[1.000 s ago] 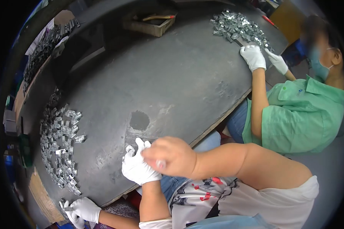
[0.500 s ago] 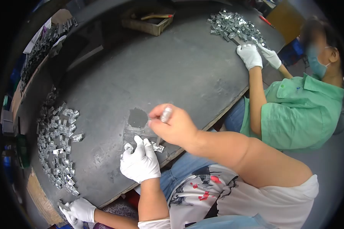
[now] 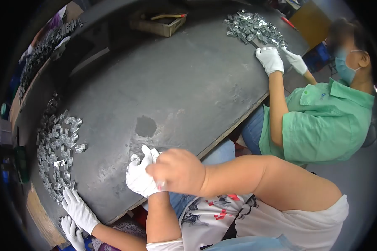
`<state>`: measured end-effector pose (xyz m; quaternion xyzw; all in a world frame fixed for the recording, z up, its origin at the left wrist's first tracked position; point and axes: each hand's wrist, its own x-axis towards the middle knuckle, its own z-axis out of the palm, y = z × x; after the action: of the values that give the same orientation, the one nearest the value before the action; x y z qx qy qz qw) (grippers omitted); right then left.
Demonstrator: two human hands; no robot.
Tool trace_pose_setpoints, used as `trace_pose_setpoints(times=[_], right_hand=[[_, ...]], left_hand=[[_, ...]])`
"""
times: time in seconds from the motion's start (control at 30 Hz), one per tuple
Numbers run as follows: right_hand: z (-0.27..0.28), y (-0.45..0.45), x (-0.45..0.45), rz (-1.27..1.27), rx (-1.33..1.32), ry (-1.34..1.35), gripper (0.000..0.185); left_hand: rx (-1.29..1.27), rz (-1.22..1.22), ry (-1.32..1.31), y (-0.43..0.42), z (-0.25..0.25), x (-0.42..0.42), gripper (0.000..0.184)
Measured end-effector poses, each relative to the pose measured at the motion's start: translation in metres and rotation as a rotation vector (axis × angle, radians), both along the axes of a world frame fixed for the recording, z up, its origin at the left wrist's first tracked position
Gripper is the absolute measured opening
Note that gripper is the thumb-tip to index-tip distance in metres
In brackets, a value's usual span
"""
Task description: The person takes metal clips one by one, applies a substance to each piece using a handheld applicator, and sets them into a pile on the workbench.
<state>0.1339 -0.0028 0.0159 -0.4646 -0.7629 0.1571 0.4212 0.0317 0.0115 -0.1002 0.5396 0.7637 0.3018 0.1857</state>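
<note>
My left hand (image 3: pixel 140 178), in a white glove, rests near the table's front edge with its fingers bent. What it grips, if anything, is hidden behind my other hand. My bare right hand (image 3: pixel 180 171) is closed in a fist and blurred, in front of the left glove and overlapping it. A small pale, shiny thing (image 3: pixel 161 184) shows at its lower side, too smeared to name. Just beyond my left fingers lies a dark, scored patch (image 3: pixel 139 144) of the table. Small shiny metal pieces (image 3: pixel 59 163) are heaped on the left.
The dark table (image 3: pixel 188 75) has its front edge close to me. At the back stands a tray (image 3: pixel 155 27) with a yellow-handled tool (image 3: pixel 168 16). A co-worker's gloved hands (image 3: pixel 270 60) touch another heap (image 3: pixel 255 28). Another person's gloved hands (image 3: pixel 80 211) are at lower left.
My right hand has swung down and left, over my left glove. The metal piece beside my left fingers is now hidden. The lower-left person's hand has reached forward to the heap.
</note>
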Motion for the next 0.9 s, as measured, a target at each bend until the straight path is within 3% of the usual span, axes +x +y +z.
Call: trace_pose_setpoints(times=[0.03,0.1,0.13,0.2,0.3,0.47,0.53,0.63,0.67,0.73,0.8,0.83,0.9], right_hand=[[-0.003,0.006,0.002,-0.05,0.005,0.047,0.006],[-0.011,0.019,0.009,-0.074,-0.014,0.188,0.01],[-0.017,0.028,0.017,-0.045,-0.034,0.278,0.014],[-0.02,0.065,0.059,-0.507,-1.051,0.714,0.019],[-0.003,0.048,0.077,-0.482,-0.981,0.86,0.022],[-0.011,0.037,0.05,-0.286,-0.67,0.818,0.018],[-0.003,0.033,0.038,-0.207,-0.683,0.821,0.015],[0.004,0.03,0.021,-0.21,-0.693,0.674,0.015],[-0.001,0.027,0.017,-0.112,-0.489,0.467,0.015],[-0.012,0.013,0.008,0.08,-0.087,0.058,0.017],[-0.009,-0.005,-0.014,0.214,-0.045,-0.134,0.018],[-0.009,-0.004,-0.015,0.203,-0.017,-0.107,0.018],[-0.016,0.002,-0.009,0.116,0.022,0.078,0.017]], left_hand=[[-0.126,0.021,-0.03,0.0,0.002,-0.008,0.023],[-0.248,-0.011,0.19,0.005,0.051,-0.003,0.022],[-0.128,-0.082,0.332,0.002,0.057,0.0,0.022],[0.135,-0.241,0.62,-0.003,0.068,0.0,0.022],[0.111,-0.203,0.584,0.002,0.064,0.002,0.021],[0.116,-0.211,0.528,0.0,0.064,0.003,0.018],[0.133,-0.223,0.495,-0.002,0.065,0.001,0.018],[0.054,-0.231,0.55,-0.002,0.068,0.003,0.018],[0.025,-0.229,0.558,-0.003,0.067,0.003,0.017],[0.094,-0.303,0.79,-0.01,0.016,-0.012,0.019],[0.267,-0.34,0.94,-0.011,0.015,-0.015,0.021],[0.406,-0.334,0.968,-0.007,0.02,-0.012,0.022],[0.15,-0.303,0.97,-0.008,0.026,-0.006,0.021]])
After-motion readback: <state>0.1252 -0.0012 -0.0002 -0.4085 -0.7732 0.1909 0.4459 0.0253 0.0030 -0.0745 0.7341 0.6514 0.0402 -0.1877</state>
